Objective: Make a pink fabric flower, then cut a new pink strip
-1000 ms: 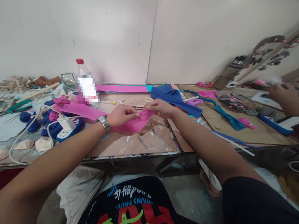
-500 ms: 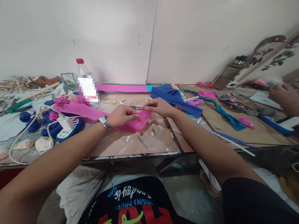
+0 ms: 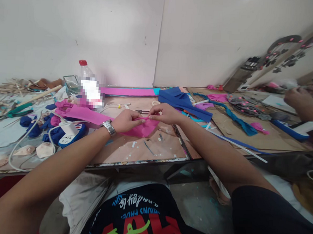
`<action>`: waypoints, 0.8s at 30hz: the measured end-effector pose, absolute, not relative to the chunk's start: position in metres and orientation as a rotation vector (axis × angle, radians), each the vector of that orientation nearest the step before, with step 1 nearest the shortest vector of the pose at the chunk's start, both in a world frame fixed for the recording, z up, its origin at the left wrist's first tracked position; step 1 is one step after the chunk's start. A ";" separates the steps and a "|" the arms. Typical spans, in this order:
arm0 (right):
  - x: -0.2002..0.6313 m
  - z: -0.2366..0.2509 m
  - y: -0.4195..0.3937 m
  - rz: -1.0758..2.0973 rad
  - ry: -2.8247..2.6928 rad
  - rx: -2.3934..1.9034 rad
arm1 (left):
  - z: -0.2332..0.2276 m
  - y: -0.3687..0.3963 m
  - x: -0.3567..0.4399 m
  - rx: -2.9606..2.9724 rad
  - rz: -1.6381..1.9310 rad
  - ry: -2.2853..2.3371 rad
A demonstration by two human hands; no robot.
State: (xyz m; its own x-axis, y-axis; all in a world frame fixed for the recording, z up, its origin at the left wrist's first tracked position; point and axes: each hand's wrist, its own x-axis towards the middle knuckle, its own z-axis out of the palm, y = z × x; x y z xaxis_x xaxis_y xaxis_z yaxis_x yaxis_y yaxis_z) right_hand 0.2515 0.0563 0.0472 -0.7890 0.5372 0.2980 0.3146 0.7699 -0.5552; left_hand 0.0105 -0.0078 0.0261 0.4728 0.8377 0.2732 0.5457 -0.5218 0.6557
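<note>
A long strip of bright pink paper or fabric [image 3: 138, 130] hangs between my two hands, low over the work table. My left hand [image 3: 125, 121], with a metal watch at its wrist, pinches the strip's upper edge between thumb and fingers. Close beside it, my right hand [image 3: 165, 114] pinches the same edge near the strip's right end. The strip's other end runs left under my left wrist towards crumpled pink pieces [image 3: 63, 107]. Scissors [image 3: 142, 111] seem to lie just behind my hands, partly hidden.
On the left are a power strip [image 3: 73, 135] with a white cable, dark blue rolled pieces [image 3: 34, 129], green-handled pliers [image 3: 24, 110] and a red-capped bottle [image 3: 88, 84]. Blue strips [image 3: 185, 103] lie right of centre. Another person's hand [image 3: 298, 99] works at far right.
My right fingers have shifted slightly along the pink strip's edge, and its right end looks more gathered or folded. My left hand has barely moved.
</note>
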 end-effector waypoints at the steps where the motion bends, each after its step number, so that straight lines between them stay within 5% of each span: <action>1: 0.252 0.047 0.055 0.703 -2.508 -0.651 | 0.026 -0.008 0.010 2.235 0.803 1.153; 24: 0.237 0.039 0.043 0.573 -2.392 -0.592 | 0.021 -0.004 0.008 2.102 0.813 1.127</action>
